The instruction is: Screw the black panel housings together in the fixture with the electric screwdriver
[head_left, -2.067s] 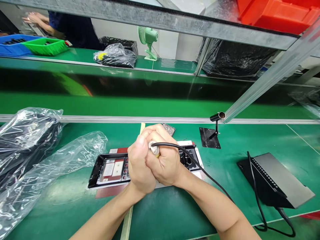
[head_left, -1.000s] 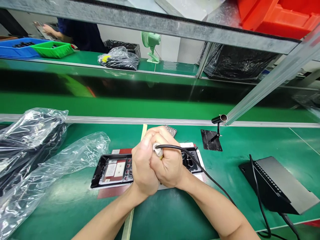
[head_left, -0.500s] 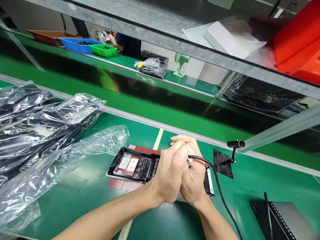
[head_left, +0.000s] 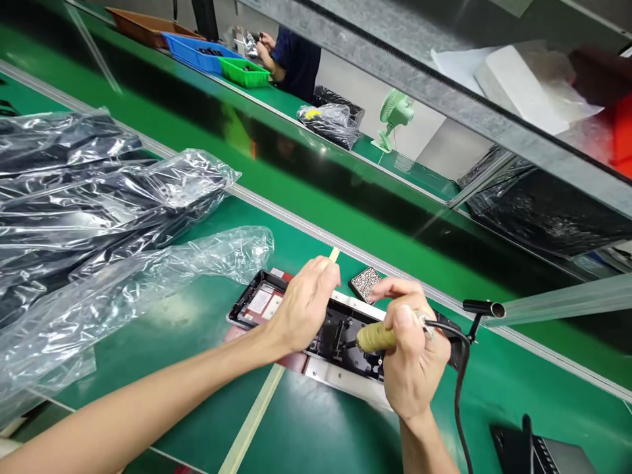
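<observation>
A long black plastic housing (head_left: 323,332) lies on a reddish-brown board (head_left: 296,361) on the green bench. My left hand (head_left: 309,303) rests over the housing's left-middle part, palm down, its fingers close together and whatever is under them hidden. In my right hand (head_left: 417,349) is a tool with a yellow wrapped handle (head_left: 375,337) and a black cable (head_left: 459,382). The tool points left, its dark tip over the inside of the housing. Just beyond the housing sits a small tin with a speckled filling (head_left: 366,283), near my right fingertips.
Plastic-wrapped black parts (head_left: 99,191) cover the left side. A metal tube holder (head_left: 484,309) stands right of my right hand; a black and grey device (head_left: 548,454) lies lower right. Overhead runs a metal shelf (head_left: 419,85). Across the partition, a person (head_left: 296,62) works near coloured trays (head_left: 241,71).
My hands, together before, have moved apart, left hand leftward and right hand rightward. The yellow handle, the housing's middle and the small tin now show. The view has shifted and tilted.
</observation>
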Available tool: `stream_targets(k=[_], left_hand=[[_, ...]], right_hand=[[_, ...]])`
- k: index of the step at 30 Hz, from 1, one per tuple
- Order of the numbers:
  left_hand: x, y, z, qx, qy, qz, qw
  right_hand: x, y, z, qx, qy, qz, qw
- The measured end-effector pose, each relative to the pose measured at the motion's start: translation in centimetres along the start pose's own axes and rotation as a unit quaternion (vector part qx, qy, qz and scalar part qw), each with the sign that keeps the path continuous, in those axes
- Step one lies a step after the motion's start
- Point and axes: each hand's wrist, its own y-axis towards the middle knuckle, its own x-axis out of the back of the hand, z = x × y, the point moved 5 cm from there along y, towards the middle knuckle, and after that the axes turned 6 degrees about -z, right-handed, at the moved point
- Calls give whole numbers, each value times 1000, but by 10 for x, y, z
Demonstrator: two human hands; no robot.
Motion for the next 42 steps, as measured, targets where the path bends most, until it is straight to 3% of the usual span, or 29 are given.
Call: stream_targets(k=[2,5,10,27,33,39,42], left_hand=[[1,-3,23,-12,121,27,992],[-1,-9,45,-62,287,41,955],[-10,-16,49,-105,420,78,898],[-13,-18,48,-88,405,113,903],[-13,-17,47,-89,410,112,901],[-3,-15,39,-104,399,79,907],[1,-15,38,-102,382,93,914]], right_hand=[[-4,-4,-2,-43,73,13,996],[-9,-9,-4,-88,151,9,985],[-15,-8,-2,-88,197,-44,975],[-19,-4,-3,-102,192,-68,974],[-20,-4,-3,-95,190,-47,976],[-20,-6,-2,-94,191,-65,975],[-21,-7,-1,-93,191,-56,976]])
